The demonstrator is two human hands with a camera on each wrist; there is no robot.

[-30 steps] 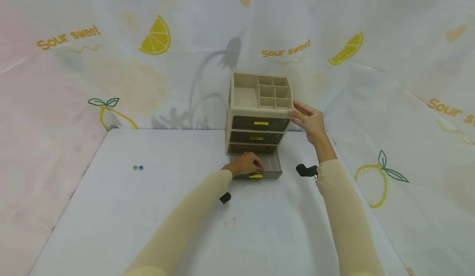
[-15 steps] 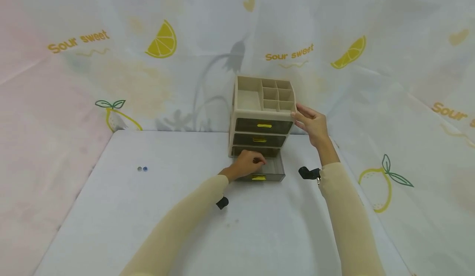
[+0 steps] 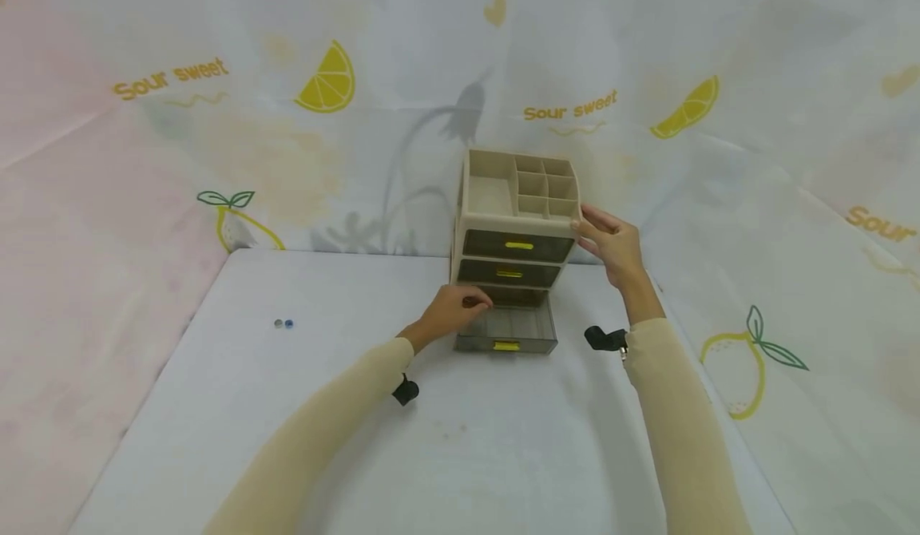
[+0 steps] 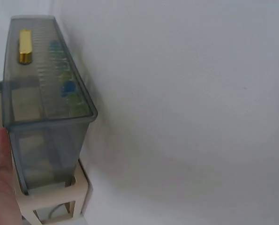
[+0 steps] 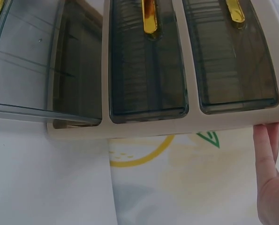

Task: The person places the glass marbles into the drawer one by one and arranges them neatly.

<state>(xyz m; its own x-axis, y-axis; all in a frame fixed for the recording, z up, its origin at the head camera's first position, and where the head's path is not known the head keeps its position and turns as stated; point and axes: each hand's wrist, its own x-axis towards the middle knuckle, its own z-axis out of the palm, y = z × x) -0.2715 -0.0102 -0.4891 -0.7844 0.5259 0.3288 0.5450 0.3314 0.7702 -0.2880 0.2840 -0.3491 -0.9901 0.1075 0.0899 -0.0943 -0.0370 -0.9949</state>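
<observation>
A beige drawer organizer [image 3: 460,227] stands at the back of the table, its bottom drawer [image 3: 521,343] pulled out. My left hand [image 3: 446,310] is over that drawer's left side, fingers loosely bent, with nothing visible in them. In the left wrist view its fingers [image 4: 4,154] are beside the smoky drawer wall. Blue and green blobs [image 4: 69,86] show in the drawer front; I cannot tell whether they are inside or reflected. At the organizer's upper right corner, my right hand [image 3: 614,247] rests against the side with straight fingers [image 5: 263,150], thumb at the front edge.
Two small marble-like balls, one greenish [image 3: 278,323] and one blue [image 3: 289,323], lie on the white table [image 3: 345,295] to the left. Both upper drawers [image 3: 513,246] are closed. A printed cloth [image 3: 402,56] hangs behind the table.
My left hand has drawn back left, from above the drawer's front to its left side. The right hand stays at the organizer's corner. The head view has shifted slightly.
</observation>
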